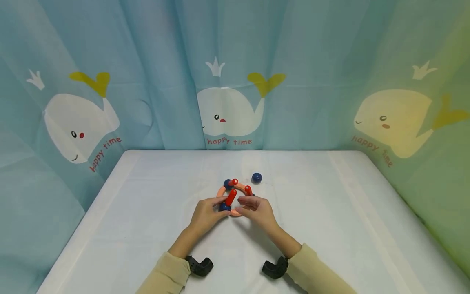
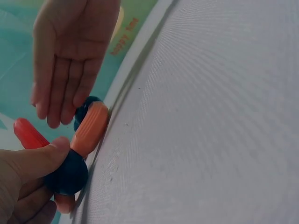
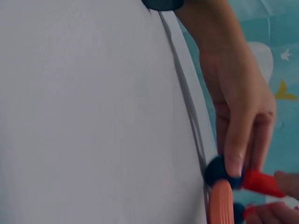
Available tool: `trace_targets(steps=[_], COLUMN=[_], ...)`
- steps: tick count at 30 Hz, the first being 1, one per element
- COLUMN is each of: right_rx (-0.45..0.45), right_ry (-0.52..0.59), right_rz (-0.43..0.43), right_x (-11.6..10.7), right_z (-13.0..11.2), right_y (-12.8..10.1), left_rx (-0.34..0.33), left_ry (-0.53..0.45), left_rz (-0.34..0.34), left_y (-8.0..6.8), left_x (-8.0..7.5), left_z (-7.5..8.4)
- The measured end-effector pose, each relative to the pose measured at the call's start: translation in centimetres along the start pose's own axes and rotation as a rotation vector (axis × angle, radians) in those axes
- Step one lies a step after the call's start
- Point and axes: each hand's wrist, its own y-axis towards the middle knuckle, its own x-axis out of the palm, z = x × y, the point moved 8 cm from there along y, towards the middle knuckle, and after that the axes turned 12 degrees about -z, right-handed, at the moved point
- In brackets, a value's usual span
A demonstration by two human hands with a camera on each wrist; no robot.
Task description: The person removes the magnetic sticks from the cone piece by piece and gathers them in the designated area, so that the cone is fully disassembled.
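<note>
A small ring of curved orange and red pieces [image 1: 240, 188] joined by navy balls lies at the table's middle. My left hand [image 1: 221, 205] pinches the navy ball [image 1: 225, 207] at the ring's near end, thumb on top of that ball [image 2: 70, 173]. A red stick [image 1: 231, 197] rises from that ball, and an orange curved piece [image 2: 90, 128] leads away from it. My right hand [image 1: 243, 203] hovers just right of the red stick with straight fingers [image 2: 65, 70], holding nothing. The right wrist view shows the left fingers on the ball [image 3: 218, 171] and the red stick [image 3: 261, 182].
A loose navy ball [image 1: 256, 177] lies just behind the ring to the right. The white table [image 1: 330, 212] is ringed by a blue and green whale-print curtain [image 1: 227, 114] at the back and both sides. Black wrist cameras [image 1: 200, 266] sit on both forearms.
</note>
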Motion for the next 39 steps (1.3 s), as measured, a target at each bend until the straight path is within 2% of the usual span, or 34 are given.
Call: trace_targets(steps=[4,11,19,29,33,36,39], right_rx=[0.009,0.005,0.073,0.043,0.049,0.062,0.056], right_ry=[0.009,0.003,-0.025,-0.053,-0.061,-0.064,-0.058], right_rz=[0.063,0.108,0.202,0.197,0.197,0.212,0.224], right_x=[0.6,1.5,1.3,1.5,1.7,1.7,1.6], right_z=[-0.6,-2.6,-0.1,-0.2,-2.5,-2.3,-0.7], right_y=[0.2,0.5,1.5,1.9,1.3,1.2,1.6], left_rx=[-0.003,0.001,0.029,0.045,0.049,0.053,0.054], left_ry=[0.003,0.019,-0.013,-0.008,0.007,0.004,0.012], left_rz=[0.003,0.021,0.041,0.055,0.057,0.053,0.055], left_y=[0.0,-0.2,-0.4,-0.4,-0.3,-0.3,-0.3], left_x=[0.1,0.1,0.1,0.0,0.0,0.0,-0.1], left_z=[0.0,0.0,0.0,0.1,0.1,0.2,0.3])
